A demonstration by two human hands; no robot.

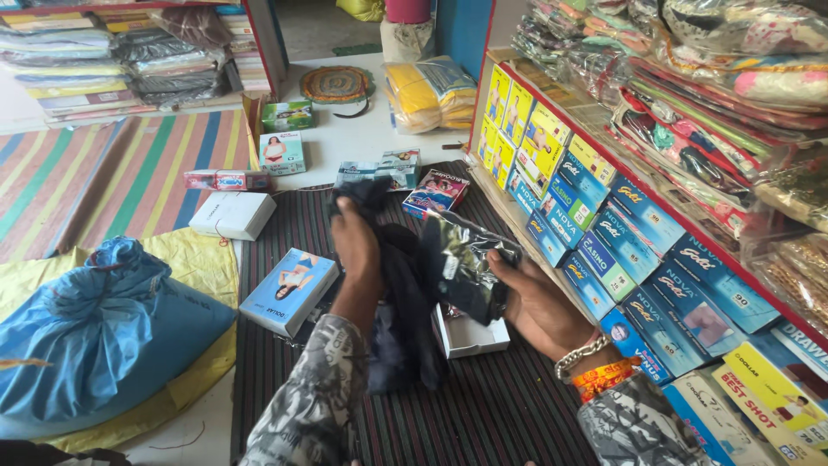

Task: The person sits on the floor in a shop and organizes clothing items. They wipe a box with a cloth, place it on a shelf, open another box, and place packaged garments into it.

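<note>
The two grey patterned sleeves (319,397) sit closest to the camera, at the bottom of the view, and the arms reach out from them over the dark striped floor mat (500,406).

The left hand (358,242) is shut tight around the top of a dark navy cloth garment (401,302). The cloth hangs down long and loose from that fist, in front of the left arm. The right hand (539,302), with a silver bracelet and orange thread bands on its wrist, is curled around a crinkly see-through plastic bag (461,263) with something dark in it. The fingers are mostly hidden behind the bag, so I think they pinch it, but I am not sure how hard. The two hands are near each other, and the bag touches the cloth.

What could go wrong? The plastic is shiny and slippery, so the bag could slide out of the right hand. The cloth is floppy, so its loose end could drag on the mat or bunch up. Just under the hands lies a small open white cardboard box (470,336), and a dropped thing could land on it and squash it. The blue boxes on the red-edged shelf (604,250) are just beside the right arm, and an elbow could bump them.
</note>
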